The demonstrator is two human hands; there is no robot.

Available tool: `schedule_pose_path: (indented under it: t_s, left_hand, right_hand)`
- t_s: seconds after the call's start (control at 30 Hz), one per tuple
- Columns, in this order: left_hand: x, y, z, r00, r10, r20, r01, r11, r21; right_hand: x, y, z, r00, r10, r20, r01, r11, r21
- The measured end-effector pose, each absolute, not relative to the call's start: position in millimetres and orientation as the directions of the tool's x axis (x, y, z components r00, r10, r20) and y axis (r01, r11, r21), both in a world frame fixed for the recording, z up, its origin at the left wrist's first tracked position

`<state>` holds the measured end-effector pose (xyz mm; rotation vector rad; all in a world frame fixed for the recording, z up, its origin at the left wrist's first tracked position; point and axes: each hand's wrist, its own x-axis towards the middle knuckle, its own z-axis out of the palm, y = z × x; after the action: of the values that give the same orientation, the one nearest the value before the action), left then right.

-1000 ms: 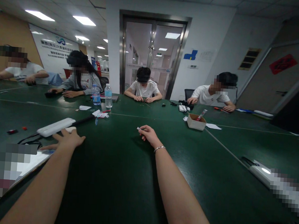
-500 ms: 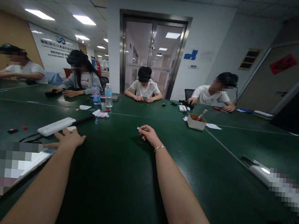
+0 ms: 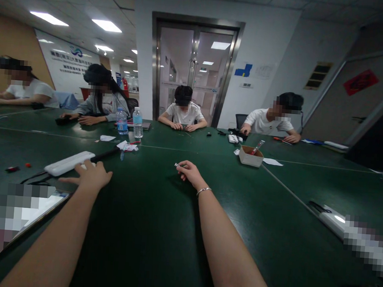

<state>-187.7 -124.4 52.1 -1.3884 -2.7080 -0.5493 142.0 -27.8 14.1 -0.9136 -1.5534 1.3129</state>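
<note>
My right hand (image 3: 189, 173) rests on the green worktop (image 3: 158, 229) near the middle of the scene, its fingers curled narrow around a small pale plug-like piece (image 3: 177, 165). Only the light tip of that piece shows, poking out to the left past my fingertips; it looks whitish or silvery, and it is too small for me to tell more. A thin bracelet (image 3: 204, 190) sits on that wrist.

My left hand (image 3: 91, 176) lies to the left, palm down, fingers spread wide and holding nothing. It is just beside the near end of a long white power strip (image 3: 69, 163), which runs off to the far left with a dark cable (image 3: 106, 154) at its far end; I cannot tell whether my fingertips touch it.

Counting the rest: two water bottles (image 3: 137, 123) stand side by side on the far left of the worktop, one small cardboard box (image 3: 250, 156) sits at the far right with a red-handled tool inside, and a second white power strip (image 3: 333, 218) lies near the right edge. Four people (image 3: 182, 112) sit along the far side, each with both hands on the worktop.
</note>
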Motion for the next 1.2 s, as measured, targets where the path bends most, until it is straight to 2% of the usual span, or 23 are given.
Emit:
schedule_pose_path:
  t_s: [0.07, 0.13, 0.23, 0.3, 0.4, 0.47, 0.53, 0.63, 0.73, 0.83, 0.97, 1.07, 1.2]
  left_hand:
    - [-170, -126, 59, -0.567, 0.772, 0.289, 0.824, 0.533, 0.192]
    - [-149, -125, 65, -0.452, 0.808, 0.379, 0.89, 0.438, 0.128]
    - [-116, -111, 71, -0.269, 0.879, 0.394, 0.963, 0.237, 0.127]
    - [-94, -95, 73, -0.147, 0.936, 0.319, 0.973, 0.08, 0.215]
    - [-62, -67, 72, -0.001, 0.986, 0.167, 0.86, -0.084, 0.503]
    - [-43, -51, 67, 0.018, 0.995, 0.102, 0.737, -0.082, 0.671]
    - [-25, -40, 58, 0.036, 0.996, 0.082, 0.654, -0.086, 0.751]
    - [-7, -33, 37, 0.062, 0.979, 0.193, 0.59, -0.192, 0.784]
    - [0, -31, 15, 0.001, 0.95, 0.312, 0.469, -0.276, 0.839]
    - [-1, -30, 3, -0.031, 0.943, 0.332, 0.326, -0.304, 0.895]
    - [-4, -29, 4, -0.024, 0.955, 0.295, 0.181, -0.286, 0.941]
    - [-7, -29, 7, -0.009, 0.967, 0.256, 0.172, -0.25, 0.953]
    - [-12, -31, 8, -0.003, 0.975, 0.222, 0.277, -0.212, 0.937]
  right_hand:
    - [142, -28, 15, -0.344, 0.925, 0.161, -0.01, 0.168, -0.986]
    - [143, -27, 15, -0.343, 0.925, 0.162, -0.016, 0.166, -0.986]
    - [144, -26, 15, -0.349, 0.925, 0.152, 0.0, 0.163, -0.987]
    - [144, -25, 15, -0.35, 0.925, 0.147, 0.024, 0.166, -0.986]
    - [145, -23, 15, -0.336, 0.929, 0.156, 0.019, 0.172, -0.985]
    - [145, -21, 14, -0.332, 0.931, 0.155, -0.005, 0.163, -0.987]
    - [145, -19, 14, -0.339, 0.928, 0.152, -0.011, 0.158, -0.987]
    - [145, -17, 13, -0.344, 0.922, 0.176, -0.012, 0.183, -0.983]
    - [144, -15, 13, -0.348, 0.917, 0.193, -0.017, 0.2, -0.98]
    - [145, -15, 15, -0.361, 0.921, 0.148, -0.068, 0.133, -0.989]
    - [149, -14, 17, -0.329, 0.943, 0.047, -0.253, -0.04, -0.967]
    - [152, -12, 17, -0.333, 0.942, 0.04, -0.313, -0.07, -0.947]
    - [152, -11, 15, -0.376, 0.926, 0.038, -0.324, -0.093, -0.941]
